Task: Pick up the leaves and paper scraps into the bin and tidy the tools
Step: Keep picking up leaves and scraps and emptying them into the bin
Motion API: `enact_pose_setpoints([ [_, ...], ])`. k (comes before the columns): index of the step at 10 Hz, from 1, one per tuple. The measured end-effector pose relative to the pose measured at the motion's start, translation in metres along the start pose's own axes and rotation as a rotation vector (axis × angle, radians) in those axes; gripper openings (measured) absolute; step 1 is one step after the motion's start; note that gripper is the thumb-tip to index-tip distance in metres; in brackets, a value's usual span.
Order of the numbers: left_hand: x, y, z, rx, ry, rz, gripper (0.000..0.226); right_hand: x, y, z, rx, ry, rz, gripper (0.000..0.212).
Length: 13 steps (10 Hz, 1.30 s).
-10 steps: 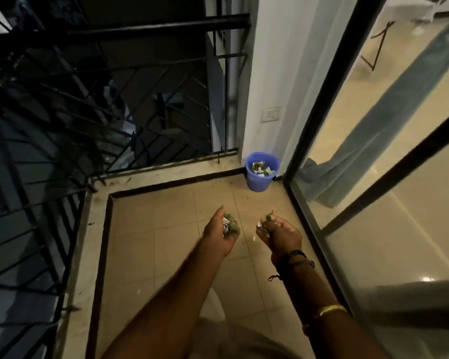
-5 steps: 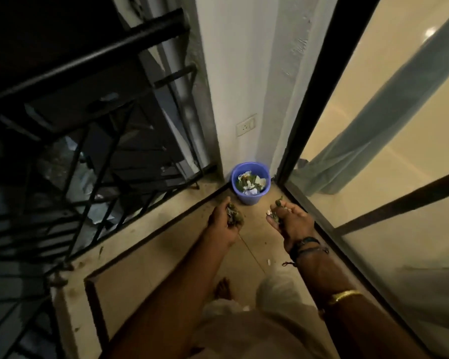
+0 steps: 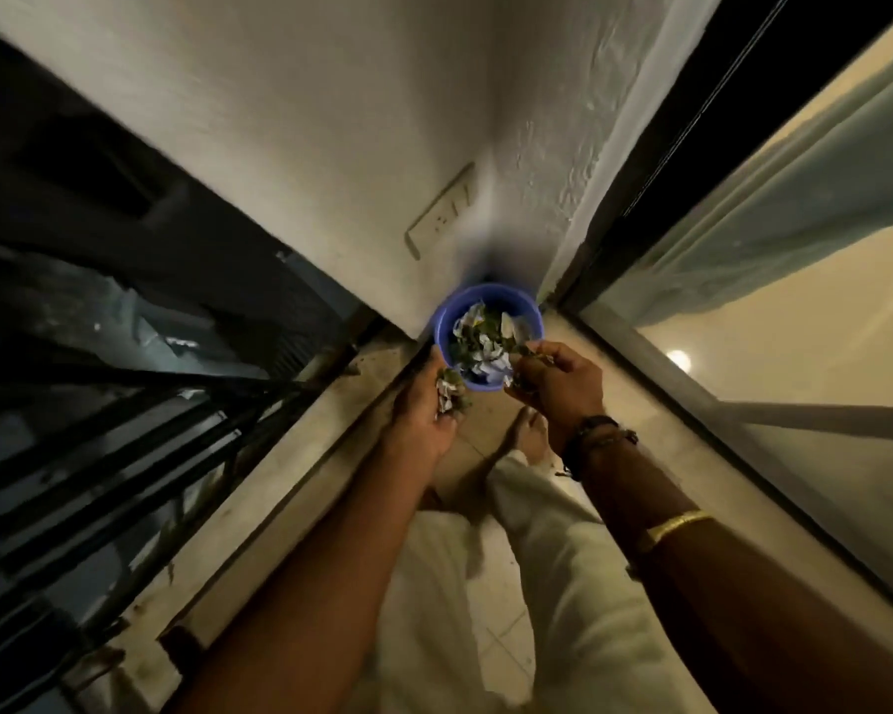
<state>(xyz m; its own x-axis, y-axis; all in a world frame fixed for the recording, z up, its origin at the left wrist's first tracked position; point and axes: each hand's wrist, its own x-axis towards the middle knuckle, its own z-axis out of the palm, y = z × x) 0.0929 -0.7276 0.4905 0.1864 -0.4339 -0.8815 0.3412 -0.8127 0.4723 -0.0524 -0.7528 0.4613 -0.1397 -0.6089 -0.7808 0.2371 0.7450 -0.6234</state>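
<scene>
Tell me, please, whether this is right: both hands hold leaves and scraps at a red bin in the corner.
Not quite: the head view shows the bin is blue, not red. The left hand and right hand do hold leaves and scraps at it in the corner.

left hand (image 3: pixel 424 420), right hand (image 3: pixel 563 383) — clutching scraps (image 3: pixel 449 391), bin (image 3: pixel 442 329)
</scene>
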Motion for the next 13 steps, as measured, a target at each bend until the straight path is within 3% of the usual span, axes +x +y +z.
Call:
enact_pose_setpoints([
  [1, 0.073, 0.003, 0.006, -0.007, -0.018, -0.028, 0.043, 0.068, 0.014, 0.020, -0.076, 0.037, 0.020, 0.015],
  [2, 0.159, -0.003, 0.020, -0.230, -0.060, -0.102, 0.048, 0.134, 0.028, 0.033, -0.175, 0.064, 0.041, 0.020],
  [3, 0.210, -0.005, 0.028, -0.234, -0.098, -0.205, 0.054, 0.187, 0.037, 0.038, -0.364, -0.021, 0.057, 0.024],
  [4, 0.225, 0.003, 0.027, -0.214, -0.046, -0.236, 0.053, 0.210, 0.041, 0.040, -0.405, -0.012, 0.063, 0.033],
  [5, 0.182, 0.024, 0.020, -0.153, 0.039, -0.214, 0.042, 0.188, 0.035, 0.034, -0.327, 0.043, 0.030, 0.022],
  [6, 0.136, 0.047, 0.020, -0.011, 0.000, -0.160, 0.015, 0.126, 0.012, 0.030, -0.223, 0.122, 0.021, 0.022],
  [7, 0.081, 0.065, 0.016, 0.091, 0.019, -0.082, 0.026, 0.056, -0.015, 0.023, -0.112, 0.158, 0.021, 0.022],
  [10, -0.077, 0.116, -0.003, 0.322, -0.177, 0.074, 0.025, -0.126, -0.088, 0.017, 0.227, 0.329, -0.110, 0.014],
  [13, -0.137, 0.111, -0.006, 0.794, -0.491, 0.157, 0.026, -0.233, -0.041, 0.027, 0.550, 0.594, -0.209, 0.018],
])
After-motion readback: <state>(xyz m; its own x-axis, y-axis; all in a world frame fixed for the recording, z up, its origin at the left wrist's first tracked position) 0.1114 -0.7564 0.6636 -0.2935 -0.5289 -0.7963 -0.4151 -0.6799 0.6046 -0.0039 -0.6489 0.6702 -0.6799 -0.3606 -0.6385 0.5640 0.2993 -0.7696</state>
